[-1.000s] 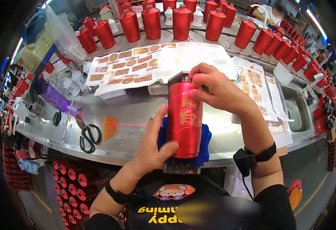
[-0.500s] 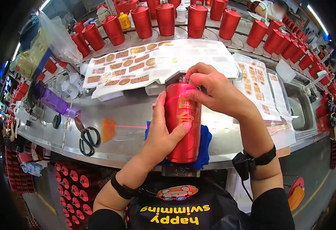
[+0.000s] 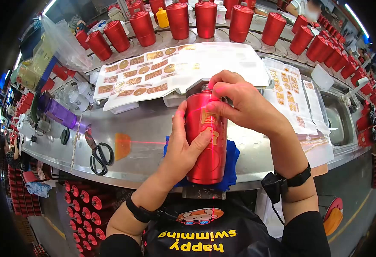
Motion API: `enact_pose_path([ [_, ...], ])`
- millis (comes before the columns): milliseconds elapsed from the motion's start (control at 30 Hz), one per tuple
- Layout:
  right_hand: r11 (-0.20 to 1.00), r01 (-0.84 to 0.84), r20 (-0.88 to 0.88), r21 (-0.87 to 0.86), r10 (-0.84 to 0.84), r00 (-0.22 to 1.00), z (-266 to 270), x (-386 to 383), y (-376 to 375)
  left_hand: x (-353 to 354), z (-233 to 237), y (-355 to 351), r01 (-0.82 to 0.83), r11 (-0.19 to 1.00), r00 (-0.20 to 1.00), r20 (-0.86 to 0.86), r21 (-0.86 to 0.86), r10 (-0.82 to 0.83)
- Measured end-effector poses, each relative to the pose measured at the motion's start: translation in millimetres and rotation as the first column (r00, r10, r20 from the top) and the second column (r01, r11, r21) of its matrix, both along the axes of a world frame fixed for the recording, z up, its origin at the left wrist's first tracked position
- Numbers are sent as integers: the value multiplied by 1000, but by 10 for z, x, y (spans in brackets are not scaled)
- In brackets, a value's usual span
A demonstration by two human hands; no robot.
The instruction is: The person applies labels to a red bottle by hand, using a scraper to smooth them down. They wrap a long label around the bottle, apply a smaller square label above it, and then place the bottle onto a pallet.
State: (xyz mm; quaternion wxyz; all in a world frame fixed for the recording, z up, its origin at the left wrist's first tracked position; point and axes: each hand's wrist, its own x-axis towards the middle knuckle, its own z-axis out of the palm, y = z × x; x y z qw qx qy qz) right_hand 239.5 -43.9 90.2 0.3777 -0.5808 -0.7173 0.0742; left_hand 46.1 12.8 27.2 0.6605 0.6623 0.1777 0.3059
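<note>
A red bottle [image 3: 204,165] with gold lettering on its front stands tilted slightly over a blue cloth [image 3: 232,165] near the counter's front edge. My left hand [image 3: 185,147] wraps its left side, thumb pressed across the front below the gold characters. At the bottle's top, my right hand [image 3: 241,103] is closed, its curled fingertips at the neck and its thumb against the shoulder beside the lettering. Red laser lines cross the bottle and both hands. Just behind it lies a white sheet of gold decals [image 3: 147,73].
Scissors [image 3: 98,152], an orange scraper piece [image 3: 122,145] and a purple bottle [image 3: 59,111] lie on the left. A second decal sheet [image 3: 288,92] and a sink [image 3: 340,122] are at right. Behind, red bottles [image 3: 207,19] line a curved conveyor; a person [image 3: 301,10] sits beyond.
The conveyor bottles, including a yellow one, have shifted right. The held bottle has turned slightly, its gold lettering moving right. Both hands keep nearly the same grip.
</note>
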Motion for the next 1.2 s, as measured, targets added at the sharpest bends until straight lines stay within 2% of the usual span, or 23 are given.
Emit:
enact_pose_path([
  [100,1000,3,-4,9,-3,1000,-12,5,10,8,-11,8,-9,999,1000,-3,32,9],
  [300,1000,17,14,18,-17,1000,-2,-5,7,2,20,-10,22,998,999,47,-64,-19],
  [633,1000,12,-2,9,-12,1000,-25,7,13,-26,-3,5,46,999,998,50,-21,-45],
  [900,1000,6,9,12,-6,1000,-41,23,31,-20,28,-10,77,993,993,98,-88,-68],
  [1000,1000,8,2,6,-8,1000,-45,17,25,-15,29,-13,47,999,999,24,-8,-47],
  [1100,1000,12,-13,-15,-13,1000,-35,17,20,-13,29,-26,25,999,999,25,-35,-24],
  [1200,1000,18,-20,-1,-18,1000,-44,13,22,-14,17,-9,29,1000,1000,9,10,-29],
])
